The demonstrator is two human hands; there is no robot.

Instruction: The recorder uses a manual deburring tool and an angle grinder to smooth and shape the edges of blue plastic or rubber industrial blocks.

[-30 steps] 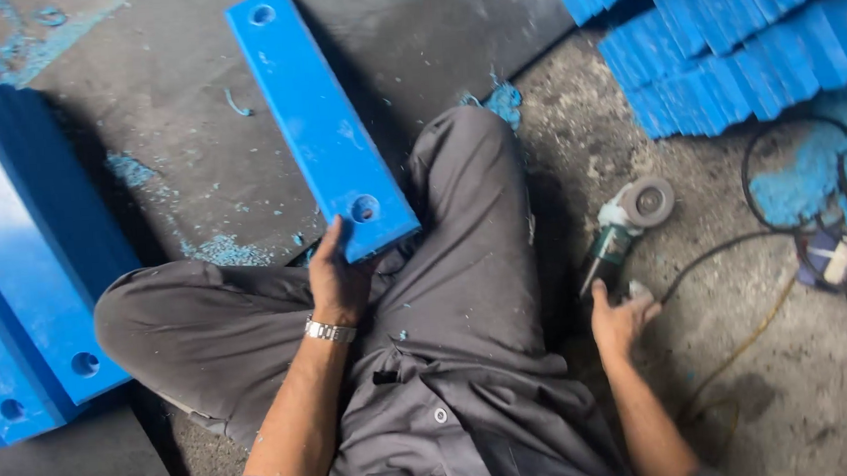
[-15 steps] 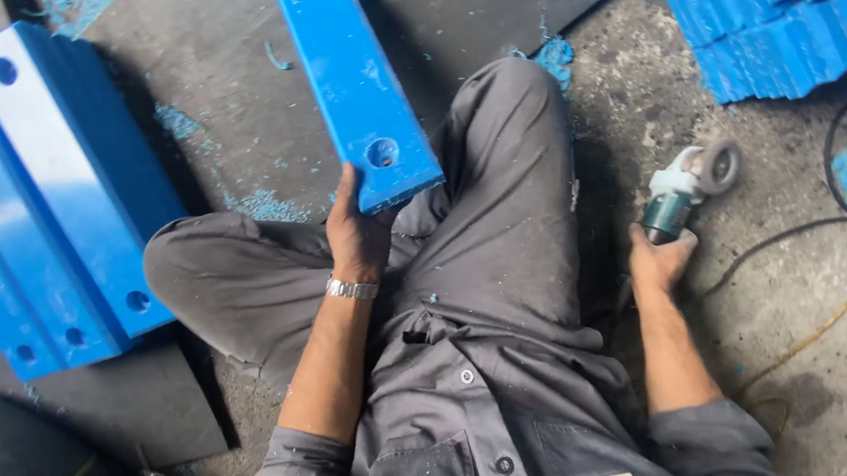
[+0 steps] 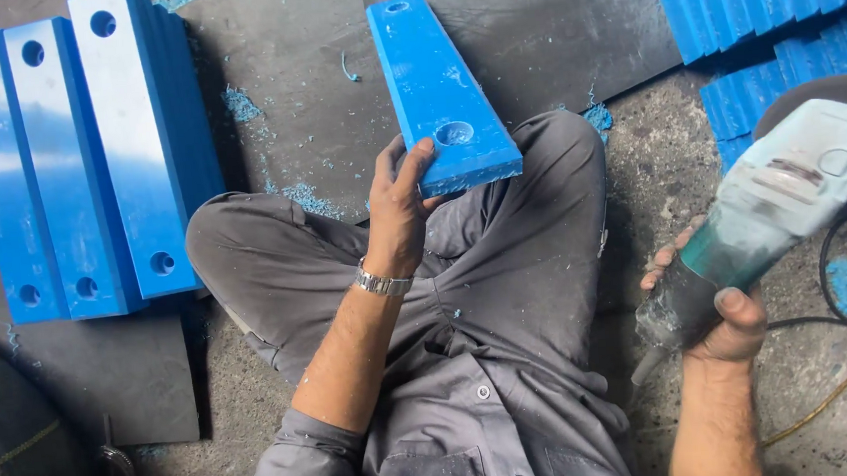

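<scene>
Since second ago: angle grinder (image 3: 774,208) lifted off floor, now raised in right hand (image 3: 717,312), fingers clenched round its body. Left hand (image 3: 403,205) as before at near end of blue plastic bar (image 3: 441,93), fingers grasping its edge beside hole; bar rests on knee, far end on dark mat (image 3: 284,89). Three finished-looking blue bars (image 3: 80,163) stacked left. Judgement: hold bar firm, keep left fingers clear of disc, cable (image 3: 833,269) away from legs.
</scene>
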